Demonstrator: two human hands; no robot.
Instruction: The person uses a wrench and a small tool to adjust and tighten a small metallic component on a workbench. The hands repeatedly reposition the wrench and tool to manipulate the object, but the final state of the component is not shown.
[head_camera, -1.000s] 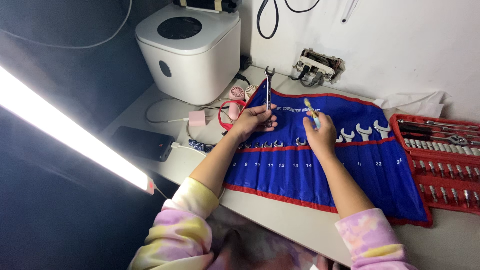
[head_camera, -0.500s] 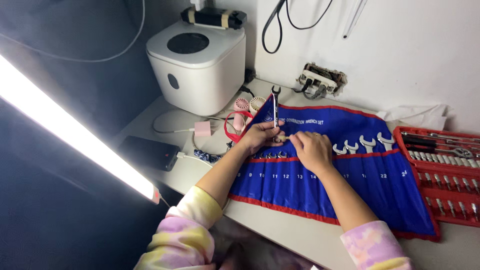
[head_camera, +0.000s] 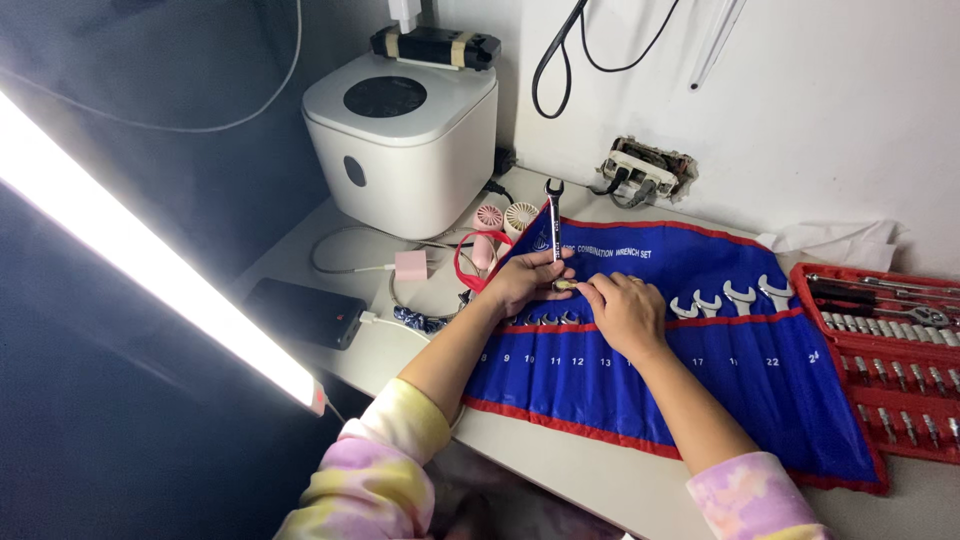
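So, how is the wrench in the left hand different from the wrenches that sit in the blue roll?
The held wrench stands upright, gripped by the left hand, while the pocketed wrenches lie flat in the blue roll. Most of the held wrench's length shows; the pocketed ones show only their heads above the red band. The held one looks slimmer. All have shiny metal open-ended heads.

Blue tool roll (head_camera: 700, 380) trimmed red, white appliance (head_camera: 405, 150), pink-yellow tie-dye sleeves (head_camera: 375, 470).
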